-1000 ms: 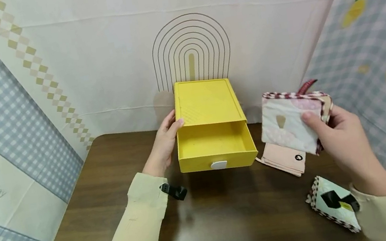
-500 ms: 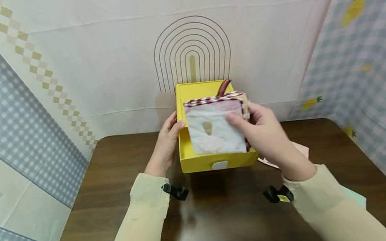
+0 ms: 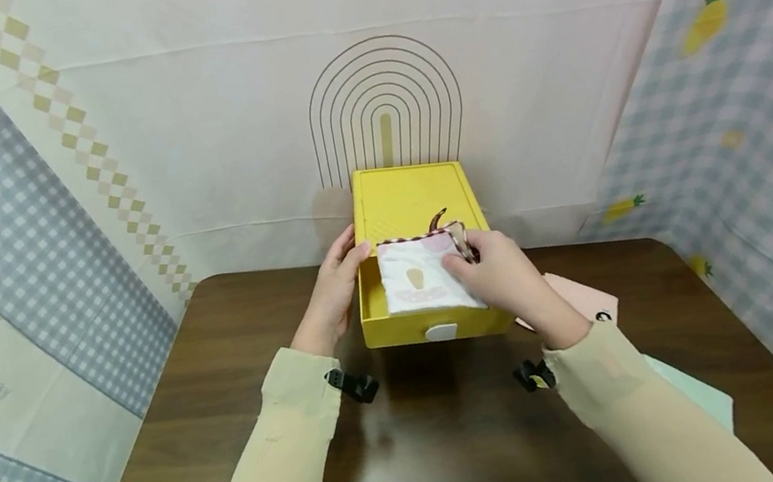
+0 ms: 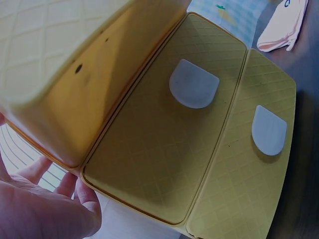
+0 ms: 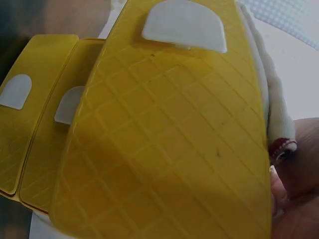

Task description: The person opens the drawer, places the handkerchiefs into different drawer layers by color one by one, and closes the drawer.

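Observation:
A yellow drawer cabinet point(image 3: 410, 197) stands against the back cloth with its top drawer point(image 3: 401, 330) pulled out. My left hand point(image 3: 325, 297) holds the cabinet's left side, thumb at the top edge and fingers along the side. A folded small towel point(image 3: 414, 296), white with pale prints, checked trim and a dark red loop, is pinched by my right hand point(image 3: 509, 276) between thumb and fingers. It overlaps the drawer's opening, its lower edge just behind the drawer front. In the right wrist view, the towel's white edge point(image 5: 271, 89) shows beside the drawer front point(image 5: 164, 134).
A folded pink cloth point(image 3: 581, 294) lies on the brown table point(image 3: 435, 452) right of the cabinet. Nearer, a pale green cloth point(image 3: 698, 390) is partly hidden by my right sleeve. Two closed lower drawers point(image 4: 149, 144) with white handles show in the left wrist view.
My right hand has carried the folded towel left from over the pink cloth to the open drawer and lowered it there. My left hand has stayed on the cabinet.

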### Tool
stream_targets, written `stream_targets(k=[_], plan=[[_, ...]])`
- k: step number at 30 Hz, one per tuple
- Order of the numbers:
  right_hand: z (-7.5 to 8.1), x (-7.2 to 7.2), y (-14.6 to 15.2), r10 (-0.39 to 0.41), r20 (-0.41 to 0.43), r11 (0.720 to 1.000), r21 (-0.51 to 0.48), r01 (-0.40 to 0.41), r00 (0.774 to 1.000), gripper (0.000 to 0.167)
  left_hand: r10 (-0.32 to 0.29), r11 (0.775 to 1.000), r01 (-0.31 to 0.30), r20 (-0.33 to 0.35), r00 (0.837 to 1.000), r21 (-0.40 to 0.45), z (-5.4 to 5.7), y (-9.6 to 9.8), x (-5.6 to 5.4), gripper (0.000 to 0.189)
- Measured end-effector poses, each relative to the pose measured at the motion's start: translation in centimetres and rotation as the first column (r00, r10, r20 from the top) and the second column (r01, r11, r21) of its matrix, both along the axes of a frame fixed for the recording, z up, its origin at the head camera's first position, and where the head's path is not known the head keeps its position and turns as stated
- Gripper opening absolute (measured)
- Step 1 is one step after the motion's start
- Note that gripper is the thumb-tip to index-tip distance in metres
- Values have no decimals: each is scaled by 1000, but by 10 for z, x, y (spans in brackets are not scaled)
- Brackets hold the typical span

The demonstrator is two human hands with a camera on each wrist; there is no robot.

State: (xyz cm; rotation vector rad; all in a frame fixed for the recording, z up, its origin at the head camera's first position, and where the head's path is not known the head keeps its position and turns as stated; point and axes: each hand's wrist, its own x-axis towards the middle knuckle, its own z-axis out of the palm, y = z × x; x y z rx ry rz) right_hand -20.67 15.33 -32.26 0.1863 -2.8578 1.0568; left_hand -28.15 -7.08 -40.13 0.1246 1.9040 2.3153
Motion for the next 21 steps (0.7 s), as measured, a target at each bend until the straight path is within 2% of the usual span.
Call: stream_targets(k=[4, 7, 10, 12, 15, 18, 21], plan=[[-1, -5, -4, 57, 50, 993, 105, -62, 997, 38, -7, 1000, 7, -8, 1000, 3, 0, -1, 0, 60], [0, -9, -5, 101, 107, 975, 187, -119, 989, 41, -9, 1000, 9, -5, 1000, 0, 0, -1, 1, 60], [1, -13, -7, 106, 167, 957, 251, -146, 980, 41, -20, 1000, 20, -1, 1000, -7, 0, -1, 0, 62], [2, -14, -9, 83, 194, 953, 273, -135, 978, 42, -23, 1000, 23, 2, 1000, -16, 1, -1, 1, 62], [3, -16, -15, 33, 171, 949, 304, -84, 985, 42, -22, 999, 22, 0, 1000, -24, 2, -1, 1, 63], [4, -18, -22, 2, 162, 960, 277, -47, 987, 43, -13, 999, 13, 7, 1000, -36, 2, -1, 1, 63], [3, -21, -28, -1, 194, 968, 246, -48, 981, 43, -9, 999, 10, 9, 1000, -51, 3, -2, 1, 63]])
